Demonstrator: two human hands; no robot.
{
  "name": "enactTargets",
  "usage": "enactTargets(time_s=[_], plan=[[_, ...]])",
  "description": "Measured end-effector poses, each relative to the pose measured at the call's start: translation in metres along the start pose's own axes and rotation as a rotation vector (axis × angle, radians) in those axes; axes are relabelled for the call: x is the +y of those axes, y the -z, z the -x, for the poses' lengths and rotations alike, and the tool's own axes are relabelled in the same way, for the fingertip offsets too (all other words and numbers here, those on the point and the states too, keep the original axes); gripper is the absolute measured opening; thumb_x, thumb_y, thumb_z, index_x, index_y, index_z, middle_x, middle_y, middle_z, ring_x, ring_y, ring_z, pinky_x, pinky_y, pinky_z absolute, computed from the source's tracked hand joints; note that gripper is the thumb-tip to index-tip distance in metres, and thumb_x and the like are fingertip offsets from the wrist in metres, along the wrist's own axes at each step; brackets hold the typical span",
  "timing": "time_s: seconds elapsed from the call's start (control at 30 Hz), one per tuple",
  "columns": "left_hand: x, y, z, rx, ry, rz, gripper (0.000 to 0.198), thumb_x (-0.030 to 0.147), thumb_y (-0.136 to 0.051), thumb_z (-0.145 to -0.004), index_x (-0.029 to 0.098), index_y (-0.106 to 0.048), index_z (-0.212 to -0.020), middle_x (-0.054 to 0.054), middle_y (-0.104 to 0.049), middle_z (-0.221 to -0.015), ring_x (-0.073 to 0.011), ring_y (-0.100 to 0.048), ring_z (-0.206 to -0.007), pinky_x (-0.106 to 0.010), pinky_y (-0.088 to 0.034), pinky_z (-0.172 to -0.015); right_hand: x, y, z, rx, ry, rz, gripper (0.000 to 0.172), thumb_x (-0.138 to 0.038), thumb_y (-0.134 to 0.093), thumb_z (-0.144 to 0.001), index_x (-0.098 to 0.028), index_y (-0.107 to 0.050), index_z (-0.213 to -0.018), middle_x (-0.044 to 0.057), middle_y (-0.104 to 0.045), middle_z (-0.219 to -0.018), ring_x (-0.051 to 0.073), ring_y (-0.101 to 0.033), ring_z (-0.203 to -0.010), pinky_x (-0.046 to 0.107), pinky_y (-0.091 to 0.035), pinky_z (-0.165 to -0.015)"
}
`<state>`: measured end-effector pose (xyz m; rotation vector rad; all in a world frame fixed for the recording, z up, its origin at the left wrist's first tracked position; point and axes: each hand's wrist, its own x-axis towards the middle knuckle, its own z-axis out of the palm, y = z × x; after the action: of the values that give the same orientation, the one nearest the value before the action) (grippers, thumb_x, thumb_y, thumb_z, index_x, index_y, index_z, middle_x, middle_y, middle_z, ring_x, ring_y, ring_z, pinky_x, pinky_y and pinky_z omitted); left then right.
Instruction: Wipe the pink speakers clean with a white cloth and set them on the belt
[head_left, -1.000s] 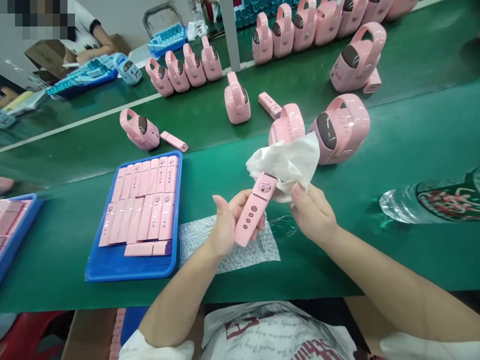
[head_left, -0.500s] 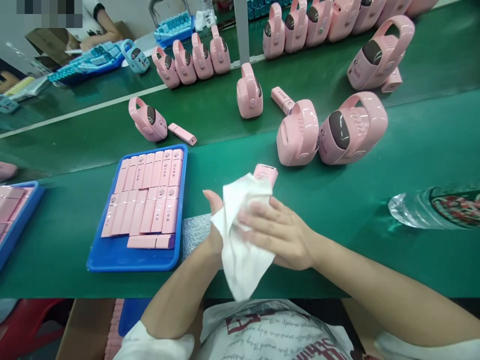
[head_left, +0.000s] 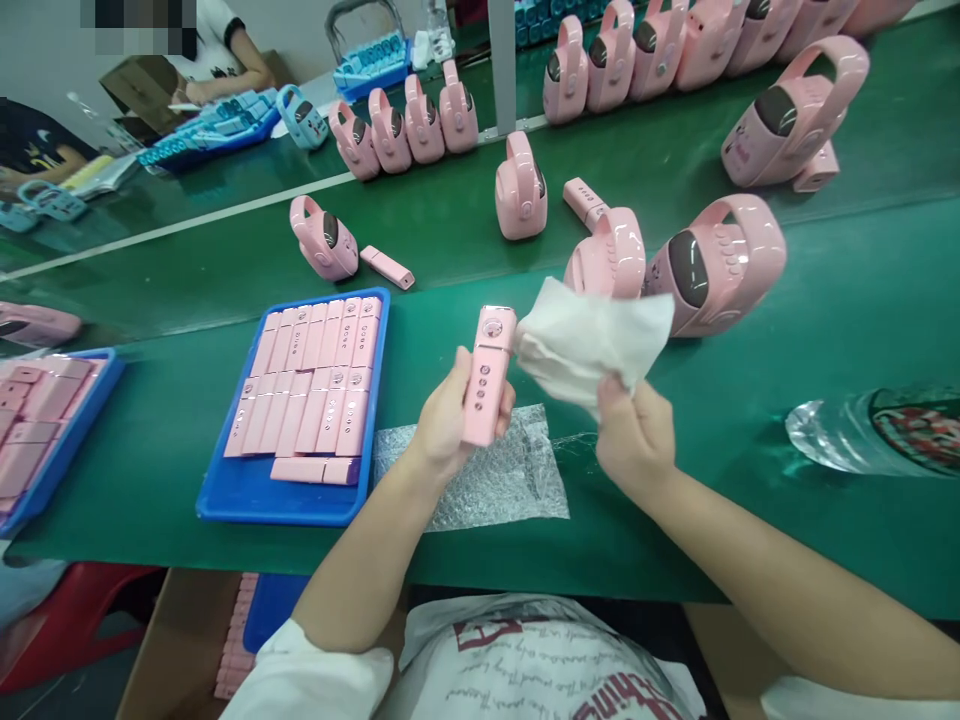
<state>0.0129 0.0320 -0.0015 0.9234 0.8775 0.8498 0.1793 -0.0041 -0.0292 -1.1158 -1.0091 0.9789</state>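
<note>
My left hand (head_left: 444,420) is closed around a pink bar-shaped device (head_left: 490,375), held upright with a round emblem near its top and a column of small dark buttons facing me. Just to its right, my right hand (head_left: 637,440) pinches a crumpled white cloth (head_left: 592,335), which fans out from the fingers toward the device's upper end. Beneath the hands, a sheet of bubble wrap (head_left: 495,500) lies on the green table (head_left: 675,560). To the left, a blue tray (head_left: 274,508) carries rows of similar pink devices, with one lying crosswise in front.
Pink handled cases (head_left: 720,270) stand beyond the cloth, and several more (head_left: 570,80) line the back. A clear bottle (head_left: 840,435) lies at right. Another blue tray (head_left: 90,420) sits at far left. Across the table, a person's arm (head_left: 251,70) is near blue items.
My hands have moved apart. The cloth, earlier spread over the device between both hands, has shifted right with my right hand, baring the device and more bubble wrap. The view has shifted slightly.
</note>
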Motion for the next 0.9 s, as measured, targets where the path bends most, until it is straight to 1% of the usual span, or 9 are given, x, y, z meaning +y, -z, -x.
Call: enactTargets(time_s=[0.07,0.13,0.2,0.3,0.5,0.63,0.73,0.87,0.9], plan=[[-0.008,0.007,-0.011,0.219,-0.056,-0.298,0.04,0.042,-0.059,-0.085,0.012,-0.054,-0.111,-0.003,-0.062,-0.078,-0.0115,-0.057,-0.063,-0.022,-0.046,-0.056,-0.002,-0.001,-0.007,0.106,-0.053,-0.129,0.037,-0.051,-0.056,-0.087,-0.018,-0.069,-0.094,0.006,-0.072,-0.094,0.024,-0.066,-0.098,0.04,-0.052,-0.092],[-0.016,0.013,-0.019,0.283,-0.101,-0.552,0.045,0.027,-0.065,-0.079,0.011,-0.052,-0.119,-0.01,-0.062,-0.104,-0.0166,-0.059,-0.088,-0.027,-0.049,-0.075,-0.004,-0.004,-0.015,0.191,-0.12,-0.282,0.03,-0.042,-0.059,-0.087,-0.016,-0.068,-0.099,0.007,-0.071,-0.1,0.023,-0.065,-0.102,0.038,-0.053,-0.092],[-0.022,0.016,-0.023,0.191,-0.074,-0.645,0.062,0.025,-0.067,-0.076,0.01,-0.045,-0.132,-0.016,-0.054,-0.123,-0.0193,-0.058,-0.094,-0.032,-0.049,-0.08,-0.006,-0.007,-0.022,0.262,-0.191,-0.379,0.026,-0.035,-0.06,-0.085,-0.014,-0.067,-0.098,0.008,-0.071,-0.102,0.023,-0.063,-0.106,0.038,-0.054,-0.09],[-0.032,0.011,-0.022,0.01,-0.017,-0.622,0.084,0.026,-0.07,-0.072,0.013,-0.03,-0.145,-0.02,-0.045,-0.132,-0.015,-0.061,-0.08,-0.031,-0.051,-0.07,-0.01,-0.011,-0.025,0.306,-0.249,-0.414,0.022,-0.029,-0.06,-0.082,-0.011,-0.067,-0.092,0.01,-0.071,-0.097,0.024,-0.063,-0.106,0.036,-0.056,-0.086],[-0.045,-0.023,-0.013,-0.271,-0.084,-0.719,0.048,0.017,-0.062,-0.076,0.011,-0.056,-0.123,-0.015,-0.057,-0.118,-0.0158,-0.065,-0.078,-0.029,-0.052,-0.069,-0.019,-0.008,-0.024,0.381,-0.234,-0.395,0.012,-0.025,-0.06,-0.077,-0.015,-0.065,-0.078,0.005,-0.068,-0.081,0.019,-0.068,-0.085,0.03,-0.059,-0.074],[-0.012,-0.022,0.018,-0.374,-0.189,-1.02,0.049,0.028,-0.057,-0.086,0.013,-0.049,-0.132,-0.016,-0.054,-0.126,-0.0229,-0.064,-0.1,-0.035,-0.051,-0.087,-0.032,-0.009,-0.025,0.381,-0.278,-0.387,0.008,-0.024,-0.059,-0.075,-0.019,-0.065,-0.073,0.008,-0.069,-0.09,0.021,-0.069,-0.087,0.033,-0.06,-0.07],[0.022,0.008,0.064,-0.169,-0.185,-1.363,0.04,0.016,-0.05,-0.087,0.012,-0.052,-0.127,-0.015,-0.055,-0.126,-0.0278,-0.054,-0.117,-0.041,-0.045,-0.098,-0.04,-0.011,-0.023,0.4,-0.294,-0.36,0.006,-0.022,-0.06,-0.073,-0.022,-0.065,-0.07,0.008,-0.07,-0.101,0.023,-0.067,-0.098,0.037,-0.059,-0.075],[0.044,0.071,0.122,0.294,0.117,-1.629,0.035,0.001,-0.046,-0.078,0.013,-0.06,-0.108,-0.013,-0.06,-0.111,-0.0258,-0.056,-0.108,-0.039,-0.045,-0.093,-0.044,-0.013,-0.021,0.432,-0.392,-0.296,0.009,-0.022,-0.059,-0.073,-0.024,-0.067,-0.076,0.006,-0.067,-0.116,0.026,-0.065,-0.106,0.044,-0.059,-0.079],[0.045,0.086,0.132,0.347,0.168,-1.651,0.033,0.001,-0.047,-0.076,0.011,-0.061,-0.104,-0.015,-0.06,-0.107,-0.0284,-0.056,-0.104,-0.041,-0.046,-0.089,-0.044,-0.014,-0.02,0.439,-0.414,-0.286,0.009,-0.023,-0.059,-0.074,-0.025,-0.067,-0.077,0.006,-0.065,-0.121,0.026,-0.064,-0.108,0.045,-0.059,-0.08]])
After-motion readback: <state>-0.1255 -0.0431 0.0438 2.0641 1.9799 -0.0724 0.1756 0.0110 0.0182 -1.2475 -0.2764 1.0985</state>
